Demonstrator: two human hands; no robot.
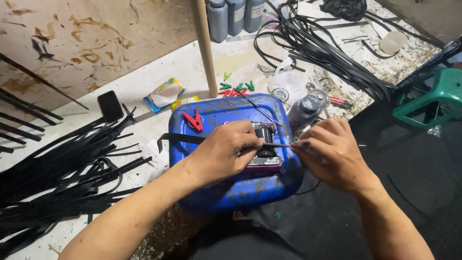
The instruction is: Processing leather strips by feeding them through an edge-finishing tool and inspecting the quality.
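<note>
1. My left hand [222, 156] pinches a black strip [192, 139] with closed fingers over a small black device [263, 139].
2. My right hand [334, 154] pinches the strip's other end.
3. Both rest on a blue container [231, 192], beside red clips [195, 120].

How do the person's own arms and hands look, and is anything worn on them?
Both forearms are bare, with no sleeves in view. The left hand and right hand wear no gloves, rings or watch. Dark smudges mark the right hand's fingertips.
</note>
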